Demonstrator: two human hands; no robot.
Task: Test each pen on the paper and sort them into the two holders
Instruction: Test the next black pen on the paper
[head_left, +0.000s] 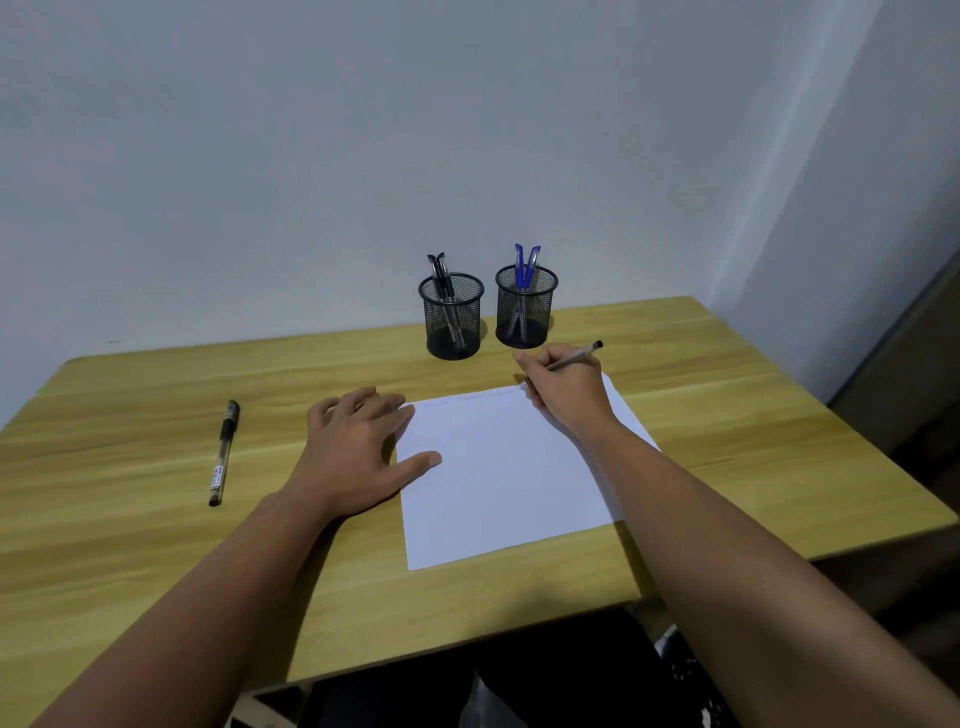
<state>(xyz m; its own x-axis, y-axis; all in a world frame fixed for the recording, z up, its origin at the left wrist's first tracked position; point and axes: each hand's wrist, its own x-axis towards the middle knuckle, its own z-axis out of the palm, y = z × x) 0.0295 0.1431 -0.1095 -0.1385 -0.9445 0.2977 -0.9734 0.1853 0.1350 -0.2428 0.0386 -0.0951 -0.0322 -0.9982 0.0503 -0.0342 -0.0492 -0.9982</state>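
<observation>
A white sheet of paper (498, 478) lies on the wooden table, with faint scribbles along its top edge. My right hand (563, 387) holds a clear pen with a black end (582, 354), its tip down at the paper's top right corner. My left hand (358, 441) rests flat on the paper's left edge, fingers spread. Behind the paper stand two black mesh holders: the left holder (451, 322) has black-capped pens, the right holder (524, 312) has two blue-capped pens. Another black pen (223, 453) lies on the table to the left.
The wooden table (156, 545) stands against a pale wall. Its right edge runs close to the paper, and its front edge is near my lap.
</observation>
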